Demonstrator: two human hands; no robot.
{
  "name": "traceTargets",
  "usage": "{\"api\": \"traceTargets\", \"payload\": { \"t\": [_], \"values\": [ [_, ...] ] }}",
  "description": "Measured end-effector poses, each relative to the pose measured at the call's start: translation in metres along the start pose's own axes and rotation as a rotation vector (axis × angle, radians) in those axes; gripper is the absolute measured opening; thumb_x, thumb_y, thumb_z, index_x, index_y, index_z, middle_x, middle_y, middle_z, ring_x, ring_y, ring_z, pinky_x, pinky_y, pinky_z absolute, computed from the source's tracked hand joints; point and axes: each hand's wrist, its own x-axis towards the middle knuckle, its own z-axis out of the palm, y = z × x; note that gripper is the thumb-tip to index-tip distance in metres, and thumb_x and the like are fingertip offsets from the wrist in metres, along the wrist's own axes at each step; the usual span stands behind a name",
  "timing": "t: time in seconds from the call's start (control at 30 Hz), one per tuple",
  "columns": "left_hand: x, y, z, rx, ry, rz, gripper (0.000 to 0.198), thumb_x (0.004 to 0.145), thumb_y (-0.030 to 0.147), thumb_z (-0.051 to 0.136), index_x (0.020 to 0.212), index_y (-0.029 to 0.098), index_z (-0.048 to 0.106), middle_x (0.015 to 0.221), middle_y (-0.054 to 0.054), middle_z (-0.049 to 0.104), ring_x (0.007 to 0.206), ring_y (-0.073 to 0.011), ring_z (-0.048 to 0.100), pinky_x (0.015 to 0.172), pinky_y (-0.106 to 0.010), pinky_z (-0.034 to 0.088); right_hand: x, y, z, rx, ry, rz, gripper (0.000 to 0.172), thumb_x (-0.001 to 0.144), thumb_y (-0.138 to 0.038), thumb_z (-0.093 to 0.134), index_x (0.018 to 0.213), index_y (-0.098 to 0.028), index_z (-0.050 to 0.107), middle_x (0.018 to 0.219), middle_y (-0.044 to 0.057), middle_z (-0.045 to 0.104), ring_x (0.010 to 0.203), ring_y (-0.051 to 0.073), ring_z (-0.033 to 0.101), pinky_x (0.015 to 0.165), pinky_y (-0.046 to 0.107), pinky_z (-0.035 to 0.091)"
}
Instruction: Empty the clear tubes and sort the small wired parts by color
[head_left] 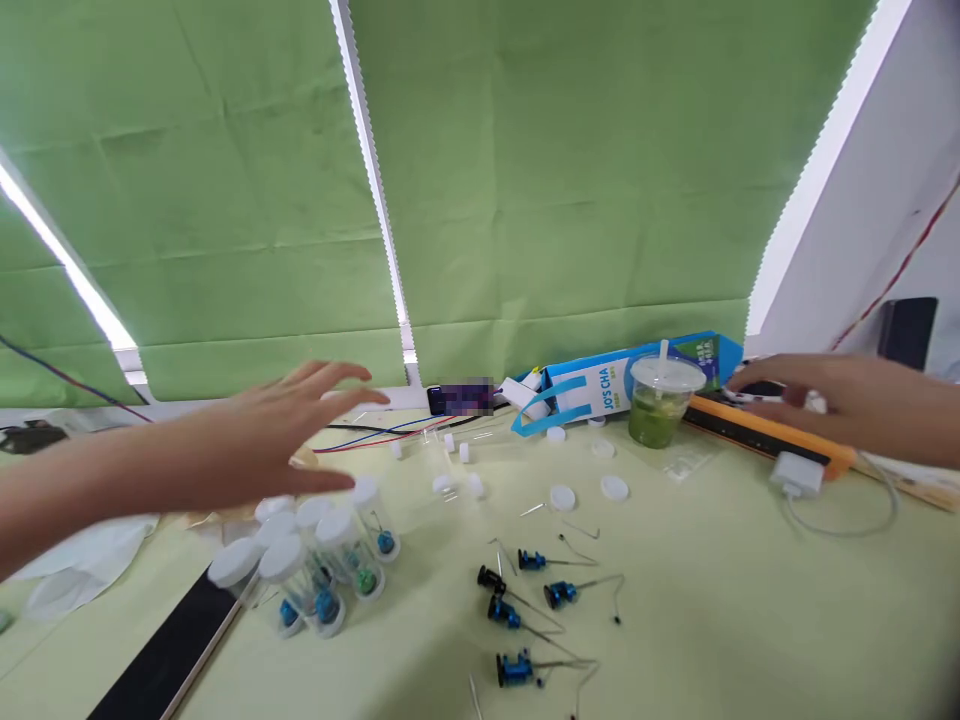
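Observation:
My left hand is open, its fingers spread in the air above a cluster of clear tubes with white caps. Small blue and green balls lie in the bottoms of these tubes. At the far right, my right hand is over the back of an orange and black power strip. Its fingers look apart, with a dark and white item partly showing behind them; I cannot make out that item. Several small blue and black parts with thin bent metal rods lie on the table between the hands.
A lidded cup of green drink stands before a blue and white bag. Loose white caps are scattered mid-table. A white charger with a cable sits at the strip. A dark flat device lies at left. Green curtains hang behind.

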Motion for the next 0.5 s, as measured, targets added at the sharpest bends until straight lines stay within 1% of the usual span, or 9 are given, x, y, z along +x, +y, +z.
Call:
{"api": "traceTargets", "payload": {
  "t": [0.03,0.07,0.13,0.17,0.2,0.27,0.33,0.4,0.5],
  "values": [
    [-0.022,0.013,0.008,0.026,0.019,-0.011,0.065,0.073,0.058,0.052,0.132,0.039,0.032,0.138,-0.001,0.035,0.117,-0.0296,0.043,0.09,-0.041,0.04,-0.016,-0.019,0.006,0.053,-0.112,-0.077,0.032,0.074,-0.05,0.059,0.097,-0.029,0.066,0.082,0.007,0.069,0.062,0.022,0.062,0.051,0.031,0.047],
    [-0.043,0.025,0.021,0.052,0.067,-0.018,0.067,0.072,0.058,0.052,0.133,0.04,0.031,0.138,-0.001,0.037,0.117,-0.0297,0.043,0.09,-0.042,0.041,-0.034,-0.039,0.015,0.108,-0.164,-0.135,0.035,0.076,-0.051,0.054,0.101,-0.029,0.064,0.088,0.008,0.068,0.066,0.023,0.063,0.055,0.034,0.049],
    [-0.077,0.045,0.056,0.11,0.244,-0.05,0.069,0.071,0.059,0.053,0.133,0.039,0.032,0.134,-0.003,0.042,0.116,-0.0313,0.044,0.088,-0.044,0.044,-0.075,-0.081,0.04,0.256,-0.244,-0.221,0.037,0.08,-0.052,0.049,0.108,-0.031,0.06,0.108,0.008,0.063,0.081,0.025,0.063,0.066,0.037,0.053],
    [-0.089,0.053,0.076,0.135,0.308,-0.085,0.07,0.07,0.058,0.054,0.133,0.038,0.033,0.134,-0.005,0.043,0.116,-0.0323,0.044,0.086,-0.045,0.045,-0.096,-0.103,0.054,0.328,-0.287,-0.282,0.038,0.08,-0.051,0.05,0.112,-0.033,0.058,0.118,0.008,0.058,0.095,0.027,0.06,0.077,0.039,0.052],
    [-0.098,0.059,0.097,0.15,0.373,-0.13,0.07,0.07,0.057,0.055,0.134,0.036,0.034,0.134,-0.007,0.043,0.116,-0.0335,0.044,0.085,-0.046,0.045,-0.117,-0.125,0.068,0.38,-0.317,-0.354,0.044,0.078,-0.052,0.052,0.119,-0.034,0.054,0.127,0.007,0.051,0.111,0.03,0.052,0.089,0.043,0.046],
    [-0.107,0.069,0.133,0.159,0.465,-0.272,0.067,0.073,0.051,0.054,0.134,0.032,0.034,0.132,-0.011,0.043,0.118,-0.035,0.041,0.086,-0.049,0.043,-0.154,-0.165,0.092,0.427,-0.338,-0.447,0.064,0.071,-0.056,0.058,0.13,-0.037,0.041,0.143,0.006,0.03,0.13,0.037,0.026,0.101,0.055,0.03],
    [-0.108,0.076,0.157,0.165,0.537,-0.403,0.062,0.079,0.044,0.049,0.135,0.025,0.032,0.133,-0.016,0.04,0.123,-0.0365,0.035,0.091,-0.054,0.037,-0.178,-0.194,0.11,0.439,-0.407,-0.54,0.069,0.068,-0.059,0.06,0.131,-0.041,0.037,0.148,0.002,0.016,0.132,0.042,0.008,0.098,0.069,0.012],
    [-0.106,0.081,0.17,0.159,0.567,-0.443,0.057,0.082,0.039,0.048,0.134,0.023,0.033,0.134,-0.018,0.037,0.123,-0.0359,0.033,0.093,-0.054,0.033,-0.189,-0.211,0.121,0.445,-0.441,-0.579,0.059,0.075,-0.058,0.053,0.13,-0.045,0.034,0.149,-0.001,0.01,0.133,0.041,0.001,0.095,0.073,0.002],
    [-0.103,0.085,0.176,0.138,0.588,-0.491,0.049,0.084,0.032,0.047,0.131,0.023,0.037,0.134,-0.017,0.036,0.119,-0.0354,0.037,0.092,-0.051,0.033,-0.188,-0.22,0.128,0.433,-0.416,-0.567,0.049,0.085,-0.051,0.041,0.133,-0.042,0.031,0.149,-0.001,0.007,0.134,0.036,-0.001,0.098,0.069,-0.002]
  ]
}}
